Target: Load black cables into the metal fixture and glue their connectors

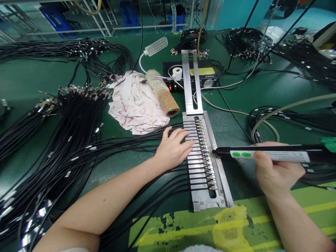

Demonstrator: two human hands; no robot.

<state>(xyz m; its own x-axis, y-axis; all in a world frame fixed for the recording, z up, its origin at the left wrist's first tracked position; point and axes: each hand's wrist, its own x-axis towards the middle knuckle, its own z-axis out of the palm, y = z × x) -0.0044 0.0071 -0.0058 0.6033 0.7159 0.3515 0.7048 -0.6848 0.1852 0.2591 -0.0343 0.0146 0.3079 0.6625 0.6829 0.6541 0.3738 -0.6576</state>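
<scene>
A right hand grips a long black pen-shaped tool with a white label and green oval stickers, thumb pressed on its near side, other fingers largely hidden behind. The tool's narrow tip meets the row of small metal connectors about midway along a slotted silver metal fixture on a green work surface; whether it touches one cannot be told. The left hand lies palm down, fingers slightly spread over thin black cables at the fixture's left edge, pinching nothing visible. Good work here would seem to call for light, even pressure from that hand, so the cables sit flat in their slots (they fan out loosely to the left, and a tug could lift one). The tool is best held steady, its tip squared to a single connector and clear of its close-set neighbours.
</scene>
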